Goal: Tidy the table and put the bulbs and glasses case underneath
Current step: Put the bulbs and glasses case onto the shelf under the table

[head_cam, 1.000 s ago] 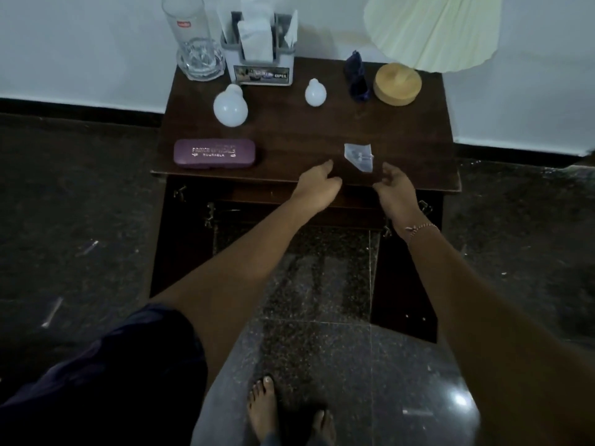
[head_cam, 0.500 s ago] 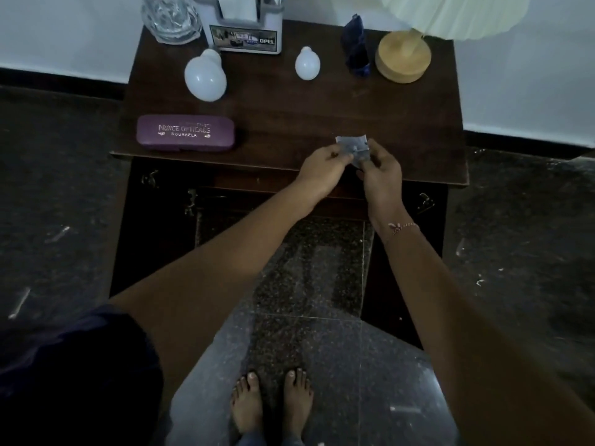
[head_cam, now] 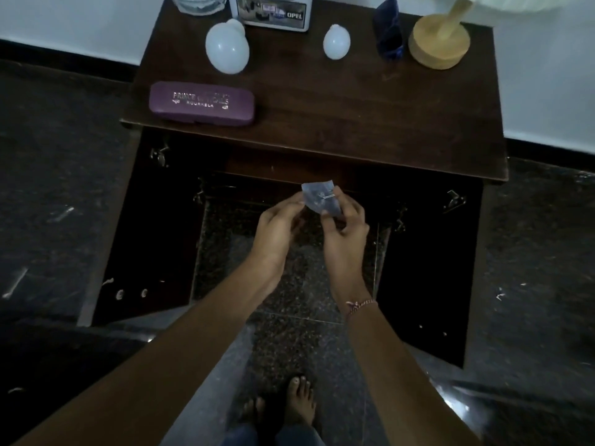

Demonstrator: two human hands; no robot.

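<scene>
A small clear plastic packet point(head_cam: 319, 197) is held off the table, in front of its near edge. My right hand point(head_cam: 344, 231) pinches it from the right and my left hand point(head_cam: 277, 228) touches its left edge. On the dark wooden table point(head_cam: 354, 117) lie a purple glasses case point(head_cam: 202, 104) at the front left, a large white bulb point(head_cam: 227, 50) behind it, and a small white bulb point(head_cam: 336, 41) at the back middle.
At the table's back stand a glass point(head_cam: 198, 1), a tissue holder point(head_cam: 272, 14), a dark blue object point(head_cam: 390, 30) and a lamp's wooden base point(head_cam: 438, 43). Below the top is an open dark space with two doors swung outward. My bare feet point(head_cam: 283, 403) stand on the tiled floor.
Both hands lifted the plastic packet off the tabletop and drew it back toward me, below the table's front edge. The camera moved closer to the table.
</scene>
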